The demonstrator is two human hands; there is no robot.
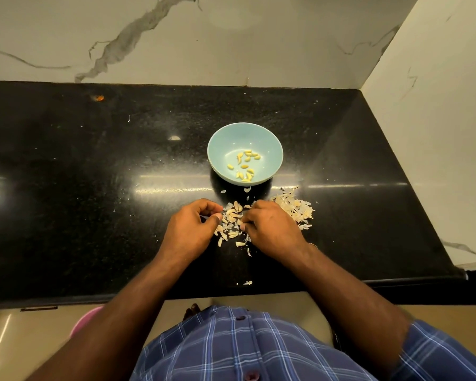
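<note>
One view only: head-worn, wide-angle. It looks forward and steeply down from above and behind the left grip [193,225] and right grip [271,226]. Both are close, just below frame centre. The bench [94,188] spreads beyond and to both sides of the grips. The wall [231,37] fills the top behind them, and the wearer's shirt [245,347] sits under them at the bottom edge.

The bowl [245,138] was pale blue, the cloves [245,164] yellow, the counter [94,174] speckled black, the shirt [245,347] blue plaid.
</note>
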